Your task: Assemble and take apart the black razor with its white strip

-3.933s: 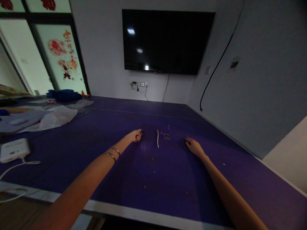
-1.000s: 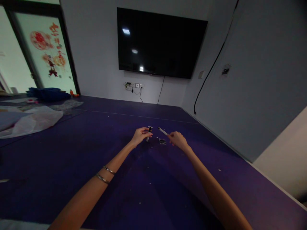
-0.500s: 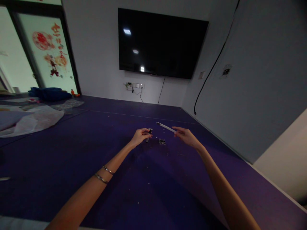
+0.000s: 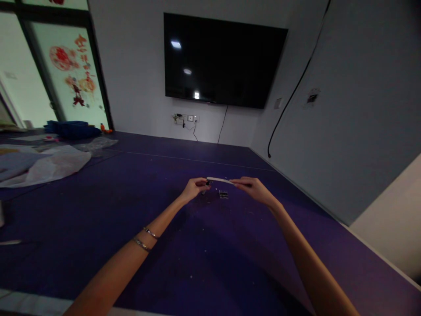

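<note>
At the middle of the purple surface, my left hand pinches a small dark-and-grey piece with a short grey stem pointing down; its kind is not clear. My right hand is closed on one end of a long, thin white strip, slightly bowed. The strip's far end reaches the top of the dark piece by my left fingertips; whether they touch, I cannot tell. Between and below the hands lies a small dark rectangular item with light markings.
The purple surface carries scattered white specks. Crumpled clear plastic and a blue cloth bundle lie at the far left. A thin white piece rests at the left edge. A television hangs on the wall ahead; a black cable dangles at right.
My right hand has moved slightly left, bringing the white strip's far end down and left to the piece in my left hand. The strip now lies nearly level and bowed.
</note>
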The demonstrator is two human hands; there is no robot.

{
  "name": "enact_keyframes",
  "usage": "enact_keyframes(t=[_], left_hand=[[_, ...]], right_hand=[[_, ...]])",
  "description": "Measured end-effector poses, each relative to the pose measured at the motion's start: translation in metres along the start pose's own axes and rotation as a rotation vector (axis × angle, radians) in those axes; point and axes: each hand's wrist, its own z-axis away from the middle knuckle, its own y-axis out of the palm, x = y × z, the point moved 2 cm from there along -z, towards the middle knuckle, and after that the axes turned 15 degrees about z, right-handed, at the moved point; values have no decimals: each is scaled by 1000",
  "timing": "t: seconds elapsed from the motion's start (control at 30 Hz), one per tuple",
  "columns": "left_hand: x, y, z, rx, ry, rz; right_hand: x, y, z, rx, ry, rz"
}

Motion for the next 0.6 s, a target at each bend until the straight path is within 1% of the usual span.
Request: enact_keyframes(t=[0.3,0.47,0.6], left_hand=[[-1,2,2,1,7,-37],[2,1,1,1,2,-31],[4,-1,1,4,14,-34]], right_hand=[[-10,5,-1,-34,74,-63],[-8,8,-2,-28,52,-89],[-11,10,-2,-56,79,-75]])
